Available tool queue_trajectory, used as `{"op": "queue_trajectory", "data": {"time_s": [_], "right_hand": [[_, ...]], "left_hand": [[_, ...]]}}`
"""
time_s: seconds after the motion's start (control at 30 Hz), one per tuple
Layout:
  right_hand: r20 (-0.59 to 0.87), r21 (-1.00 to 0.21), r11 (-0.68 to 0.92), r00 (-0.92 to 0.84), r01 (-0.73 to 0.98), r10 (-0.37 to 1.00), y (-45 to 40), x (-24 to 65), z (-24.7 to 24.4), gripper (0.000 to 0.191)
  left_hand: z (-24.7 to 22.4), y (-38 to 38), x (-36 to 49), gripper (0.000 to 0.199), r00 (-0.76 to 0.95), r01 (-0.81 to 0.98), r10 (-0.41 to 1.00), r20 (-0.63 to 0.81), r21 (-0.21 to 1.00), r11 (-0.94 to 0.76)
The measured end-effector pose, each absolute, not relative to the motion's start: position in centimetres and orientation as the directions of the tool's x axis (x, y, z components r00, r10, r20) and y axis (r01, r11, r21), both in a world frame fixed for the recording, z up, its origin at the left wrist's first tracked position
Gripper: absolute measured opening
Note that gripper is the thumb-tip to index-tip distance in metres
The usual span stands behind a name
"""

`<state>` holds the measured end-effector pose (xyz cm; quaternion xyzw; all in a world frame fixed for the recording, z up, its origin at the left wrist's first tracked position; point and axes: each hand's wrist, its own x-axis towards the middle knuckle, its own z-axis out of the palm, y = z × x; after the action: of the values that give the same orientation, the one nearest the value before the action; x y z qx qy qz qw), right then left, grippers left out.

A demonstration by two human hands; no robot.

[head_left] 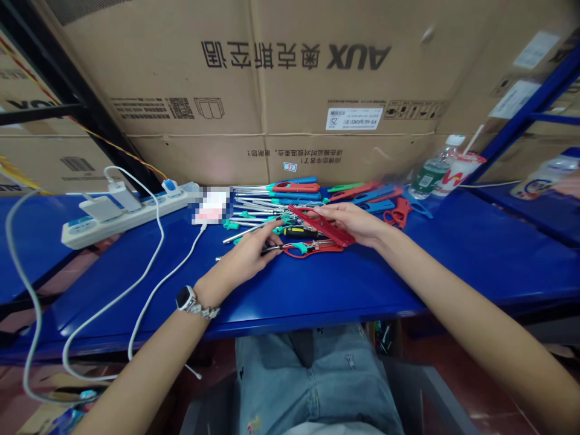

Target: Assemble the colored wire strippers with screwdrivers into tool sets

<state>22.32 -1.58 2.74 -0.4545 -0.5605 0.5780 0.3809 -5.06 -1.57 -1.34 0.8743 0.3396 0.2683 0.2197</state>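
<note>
My right hand [347,219] grips a red lighter casing half [324,225], tilted above the table. Below it lies an opened red long-nose lighter [312,249], its teal trigger and inner parts exposed. My left hand [259,246] has its fingers closed around this lighter's metal tube. A yellow-and-black screwdriver handle [299,232] shows between the hands. Just beyond are several metal tubes with teal triggers [247,215], partly hidden by my fingers. Assembled-looking red and blue lighters [296,188] lie in a row behind them.
Loose blue and red casing pieces [378,199] lie to the right. A water bottle [435,169] and a paper cup with a straw [460,172] stand at the back right. On the left are a white power strip [131,214] and cables. A large cardboard box [290,84] borders the blue table [362,290].
</note>
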Motion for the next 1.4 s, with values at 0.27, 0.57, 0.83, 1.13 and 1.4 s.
{"op": "queue_trajectory", "data": {"time_s": [0.27,0.57,0.83,1.13,1.4], "right_hand": [[0.31,-0.746,0.519,-0.471,0.418,0.826,-3.2,21.1,2.2,0.03],[0.372,-0.396,0.754,-0.659,0.524,0.653,-3.5,20.1,0.2,0.029],[0.356,-0.373,0.727,-0.635,0.577,0.686,-4.5,19.9,-0.2,0.029],[0.291,-0.395,0.703,-0.645,0.591,0.706,-4.1,19.9,0.4,0.027],[0.321,-0.432,0.706,-0.636,0.561,0.702,-4.3,20.3,0.3,0.028]], "left_hand": [[-1.3,-1.8,-5.2,0.07,0.617,0.451,0.727,0.301,0.622,-0.641],[-1.4,-1.9,-5.1,0.076,0.595,0.452,0.74,0.315,0.63,-0.632],[-1.4,-2.1,-5.1,0.075,0.586,0.448,0.745,0.318,0.639,-0.625],[-1.1,-2.2,-4.9,0.06,0.607,0.476,0.737,0.298,0.607,-0.637],[-1.2,-2.2,-4.9,0.053,0.624,0.501,0.722,0.298,0.557,-0.662]]}}
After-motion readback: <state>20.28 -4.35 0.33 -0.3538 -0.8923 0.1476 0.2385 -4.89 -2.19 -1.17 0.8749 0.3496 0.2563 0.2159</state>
